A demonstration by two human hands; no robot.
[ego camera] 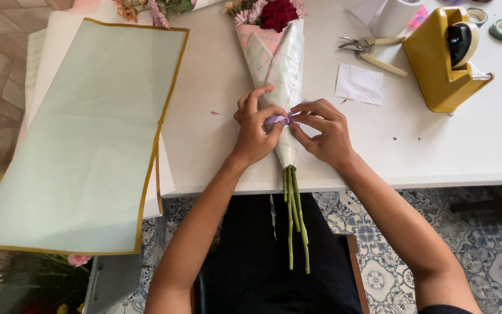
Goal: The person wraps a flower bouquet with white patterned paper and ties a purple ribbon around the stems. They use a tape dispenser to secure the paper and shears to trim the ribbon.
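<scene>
Item: wrapped bouquet (283,75), long axis running away from us on the counter (437,145). We pinch lilac ribbon (278,120) between left hand (255,128) and right hand (321,132) fingers, equally near.

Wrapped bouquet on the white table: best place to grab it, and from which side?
Probably the narrow waist of the pink-and-green paper-wrapped bouquet, near the lilac ribbon, coming from above with fingers closing across. The cone tapers there; the green stems overhang the table edge.

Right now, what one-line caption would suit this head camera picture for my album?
Left hand and right hand pinch a lilac ribbon around a wrapped bouquet on a white table.
</scene>
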